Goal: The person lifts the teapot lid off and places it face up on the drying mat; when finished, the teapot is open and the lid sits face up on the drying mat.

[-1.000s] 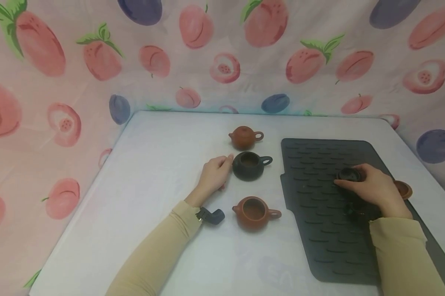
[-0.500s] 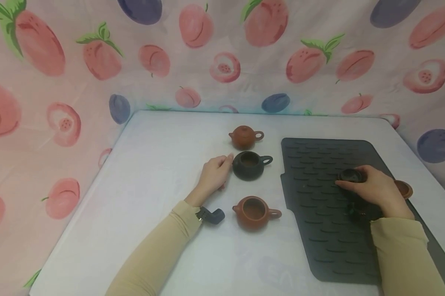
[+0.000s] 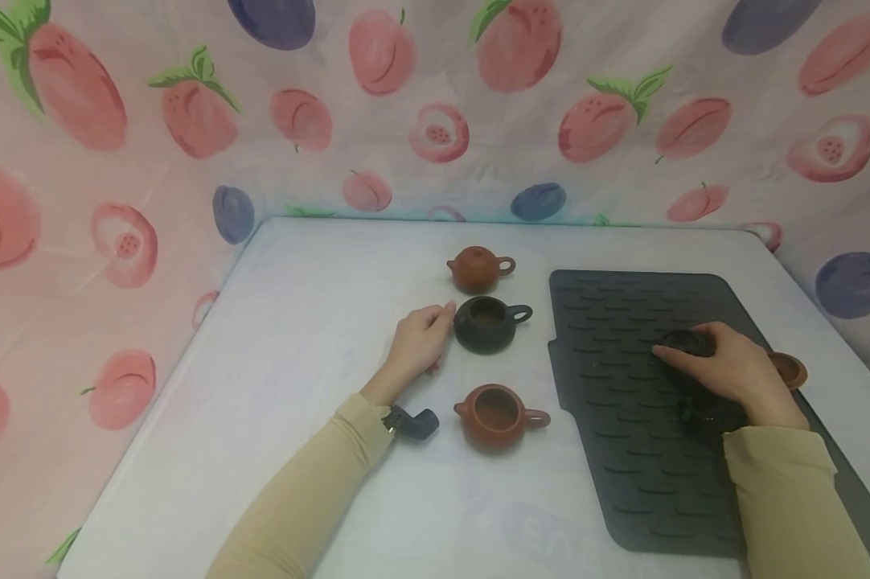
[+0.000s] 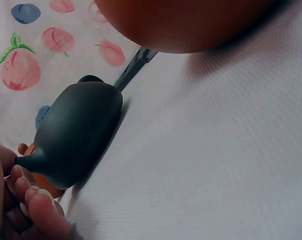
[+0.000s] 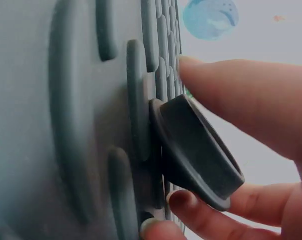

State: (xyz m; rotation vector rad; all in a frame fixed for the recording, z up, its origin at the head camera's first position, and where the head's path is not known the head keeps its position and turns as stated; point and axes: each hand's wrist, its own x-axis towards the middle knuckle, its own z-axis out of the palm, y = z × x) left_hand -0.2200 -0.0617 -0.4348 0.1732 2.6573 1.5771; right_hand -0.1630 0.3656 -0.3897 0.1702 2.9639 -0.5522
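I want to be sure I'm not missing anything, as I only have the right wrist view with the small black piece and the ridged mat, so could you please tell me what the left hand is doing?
Observer: The left hand is pinching the spout of a black teapot, as the left wrist view shows up close.
Operator: Thank you, and could you kindly say whether that teapot is covered or open on top?
Observer: It is open on top; the head view looks straight into its uncovered opening.
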